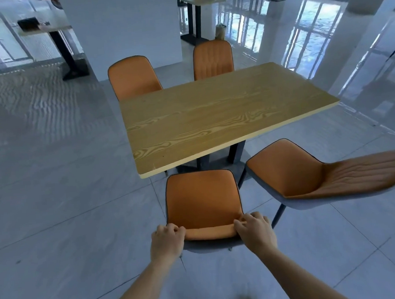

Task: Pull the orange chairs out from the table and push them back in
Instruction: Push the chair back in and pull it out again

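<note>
At the table's [213,116] near corner, one orange near chair [202,199] is recorded, its seat almost wholly out from under the top, only the front edge meeting the table's near edge. Its backrest top is gripped at both ends: the left hand [167,239] is curled over the left end, the right hand [255,232] over the right end, fingers folded onto the orange face and knuckles up. Just beside it, a right chair [308,178] is set clear of the table and turned at an angle, backrest pointing right, seat front near the dark table legs. At the far side, a far-left chair [133,78] and a far-right chair [213,60] are placed close against the table, backrests alone showing above the top, seats hidden. The top is wood-grained with a pale edge. Behind, a white pillar [121,27] is noted, and further tables [46,29] on a glossy grey tiled floor [57,202].
</note>
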Tool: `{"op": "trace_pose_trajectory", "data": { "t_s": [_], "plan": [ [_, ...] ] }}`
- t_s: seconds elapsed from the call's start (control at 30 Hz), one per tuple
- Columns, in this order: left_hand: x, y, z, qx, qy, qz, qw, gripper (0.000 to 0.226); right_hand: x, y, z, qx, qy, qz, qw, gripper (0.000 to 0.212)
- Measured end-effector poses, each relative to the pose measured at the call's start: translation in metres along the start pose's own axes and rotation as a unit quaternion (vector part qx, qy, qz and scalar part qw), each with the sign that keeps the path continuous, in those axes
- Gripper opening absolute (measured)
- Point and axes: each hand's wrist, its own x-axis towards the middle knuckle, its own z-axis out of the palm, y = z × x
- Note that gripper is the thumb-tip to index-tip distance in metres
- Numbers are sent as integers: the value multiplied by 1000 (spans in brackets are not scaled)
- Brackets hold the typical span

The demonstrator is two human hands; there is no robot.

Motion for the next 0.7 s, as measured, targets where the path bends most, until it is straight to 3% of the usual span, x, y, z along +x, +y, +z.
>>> {"op": "trace_pose_trajectory", "data": {
  "t_s": [0.1, 0.17, 0.23, 0.33, 0.43, 0.7],
  "plan": [
    [-6, 5, 0, 71, 28, 18, 997, 39, 4, 4, 0, 3, -28, -41, 999, 46],
    [-13, 8, 2, 136, 43, 93, 985, 58, 3, 14, 1, -25, -42, -102, 994, 61],
    [-18, 3, 4, 138, 58, 165, 975, 72, 1, 27, -1, -63, -58, -170, 982, 72],
    [-13, -7, 2, 144, 19, 214, 966, 79, 2, 37, -6, -105, -65, -224, 967, 84],
    [-10, -8, 0, 157, 23, 248, 956, 82, 2, 37, -6, -104, -54, -239, 964, 84],
    [-32, 19, 21, 148, 59, 239, 958, 81, 11, 61, -29, -102, -57, -262, 958, 80]
  ]
}}
